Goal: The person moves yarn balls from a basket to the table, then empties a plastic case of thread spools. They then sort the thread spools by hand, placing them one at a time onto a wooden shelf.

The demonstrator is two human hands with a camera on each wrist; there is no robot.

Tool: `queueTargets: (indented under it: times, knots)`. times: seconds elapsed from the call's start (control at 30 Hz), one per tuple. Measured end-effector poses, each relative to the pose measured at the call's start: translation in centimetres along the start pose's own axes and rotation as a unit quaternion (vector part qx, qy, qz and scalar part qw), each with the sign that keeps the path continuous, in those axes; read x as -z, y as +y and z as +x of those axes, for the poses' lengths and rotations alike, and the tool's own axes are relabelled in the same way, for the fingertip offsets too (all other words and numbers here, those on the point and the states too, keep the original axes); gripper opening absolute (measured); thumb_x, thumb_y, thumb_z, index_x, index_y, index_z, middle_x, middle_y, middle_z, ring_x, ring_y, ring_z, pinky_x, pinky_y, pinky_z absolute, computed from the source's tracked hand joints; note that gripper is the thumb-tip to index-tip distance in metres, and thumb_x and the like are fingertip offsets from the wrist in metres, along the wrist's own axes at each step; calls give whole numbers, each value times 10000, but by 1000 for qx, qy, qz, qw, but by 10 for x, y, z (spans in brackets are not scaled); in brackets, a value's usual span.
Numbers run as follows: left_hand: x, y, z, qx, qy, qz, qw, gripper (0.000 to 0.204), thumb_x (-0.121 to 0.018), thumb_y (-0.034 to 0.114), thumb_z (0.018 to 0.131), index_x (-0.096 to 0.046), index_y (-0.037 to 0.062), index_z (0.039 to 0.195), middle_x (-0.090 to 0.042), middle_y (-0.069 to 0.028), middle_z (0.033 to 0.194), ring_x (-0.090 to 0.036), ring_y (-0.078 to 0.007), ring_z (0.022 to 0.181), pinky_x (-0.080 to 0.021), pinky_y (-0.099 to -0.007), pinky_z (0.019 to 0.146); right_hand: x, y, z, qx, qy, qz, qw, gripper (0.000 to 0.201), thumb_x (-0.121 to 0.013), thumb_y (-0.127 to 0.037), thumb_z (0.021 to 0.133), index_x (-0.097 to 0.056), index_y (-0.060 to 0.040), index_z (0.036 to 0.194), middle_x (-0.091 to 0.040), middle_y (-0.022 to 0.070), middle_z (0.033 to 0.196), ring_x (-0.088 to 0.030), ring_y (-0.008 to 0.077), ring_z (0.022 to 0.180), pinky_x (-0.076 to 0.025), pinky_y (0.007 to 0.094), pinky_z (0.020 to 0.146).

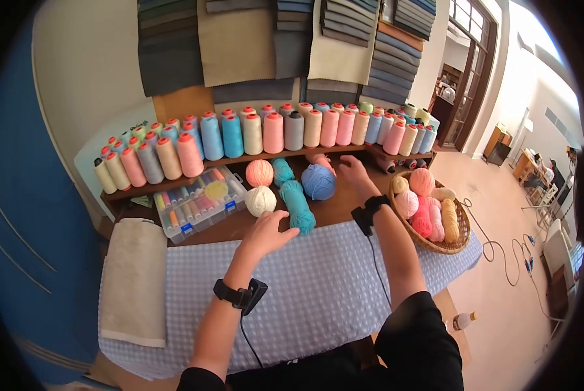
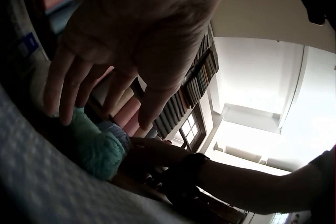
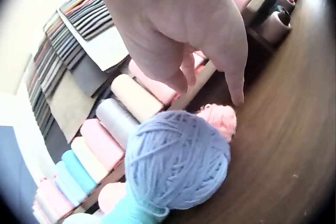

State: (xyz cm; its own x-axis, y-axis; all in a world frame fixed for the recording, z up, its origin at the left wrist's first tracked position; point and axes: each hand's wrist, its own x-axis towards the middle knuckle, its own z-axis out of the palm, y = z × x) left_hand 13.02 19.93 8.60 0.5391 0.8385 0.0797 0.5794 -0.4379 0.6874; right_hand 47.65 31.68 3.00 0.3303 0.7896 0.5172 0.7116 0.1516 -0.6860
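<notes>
My left hand (image 1: 264,234), fingers spread and loosely bent, hovers between a cream yarn ball (image 1: 261,201) and a long teal yarn skein (image 1: 297,208). Nothing is in its grasp; the left wrist view shows its fingertips pointing down beside the teal yarn. Farther back, my right hand (image 1: 356,173) reaches over the desk, fingers hanging down. A small pink yarn skein (image 3: 219,120) lies just under its fingertips, partly behind a blue yarn ball (image 3: 178,158). An orange-pink yarn ball (image 1: 259,173) and a smaller teal one (image 1: 283,171) sit at the back of the group.
A raised shelf (image 1: 253,159) packed with thread cones spans the back. Left of the yarn stands a clear plastic case (image 1: 204,207) of spools. A wicker basket (image 1: 458,246) of yarn is at right. Checked cloth (image 1: 292,287) and a beige fabric roll (image 1: 134,280) lie in front.
</notes>
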Motion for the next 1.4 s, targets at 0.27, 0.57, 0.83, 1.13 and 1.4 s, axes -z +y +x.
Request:
queueTargets:
  times: [0.27,0.57,0.83,1.13,1.4]
  knots:
    - [-2,-1,4,-18,12,15,1000,578,-677,392,773,-529,47,1212,-540,-193,1191,-536,-316,1085,-431,-384,906,155,-61,-53,54,-25,-389,919,242,-570,-219,764,-671,-88,940,-624,179,967,-584,329,966,-486,411,808]
    - [-4,3,2,-18,-13,28,999,594,-674,400,772,-525,36,1218,-521,-213,1222,-502,-328,1145,-401,-398,954,204,4,-65,-48,-291,-415,861,671,-716,-454,655,-513,-36,1139,-650,182,951,-636,299,897,-483,390,784]
    - [-5,-1,3,-20,-15,14,1000,606,-671,413,771,-523,35,1221,-513,-215,1235,-481,-334,1173,-382,-402,978,187,-19,-75,-135,-181,-421,878,657,-662,-308,657,-454,8,1194,-622,240,1025,-594,362,1008,-447,407,881]
    - [1,5,0,-5,-31,20,999,617,-662,426,774,-511,48,1237,-497,-202,1260,-482,-327,1176,-384,-401,977,176,23,-51,64,-232,-337,910,442,-620,-232,741,-564,-82,1153,-637,197,1006,-604,336,968,-461,378,839]
    - [-3,-3,1,-20,-6,5,1000,589,-645,417,777,-518,39,1209,-523,-208,1198,-516,-337,1118,-423,-402,931,210,29,-25,-70,-12,-319,945,265,-619,-282,751,-633,-84,928,-623,176,979,-553,329,1002,-455,407,846]
